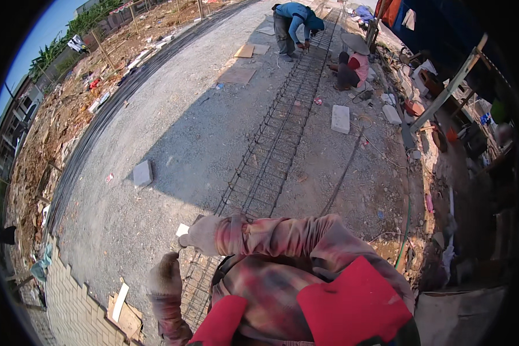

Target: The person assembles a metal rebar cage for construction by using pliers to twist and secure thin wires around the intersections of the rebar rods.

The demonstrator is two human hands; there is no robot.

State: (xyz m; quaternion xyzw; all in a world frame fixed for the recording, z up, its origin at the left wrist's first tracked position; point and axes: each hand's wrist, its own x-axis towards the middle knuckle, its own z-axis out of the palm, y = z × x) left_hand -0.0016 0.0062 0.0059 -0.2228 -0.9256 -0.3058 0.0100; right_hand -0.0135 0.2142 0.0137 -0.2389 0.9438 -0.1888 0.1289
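Observation:
Both hands wear pale, dirty work gloves. My right hand [203,235] is closed in front of my body, with its forearm crossing from the right. A small white piece [182,230] shows beside its fingers; whether the hand holds it I cannot tell. Just below and to the left, my left hand [166,274] is closed too, its darkened fingers pointing up. What either hand grips is too small to make out. The long rebar cage [265,155], made of thin bars and square ties, runs along the ground under and beyond my hands.
Farther along the cage, a person in blue [294,26] bends over it and a person in a wide hat [354,63] squats beside it. Pale blocks [143,173] [340,119] lie on the gravel. Long bars [89,130] lie left; timber posts [452,83] and rubble stand right.

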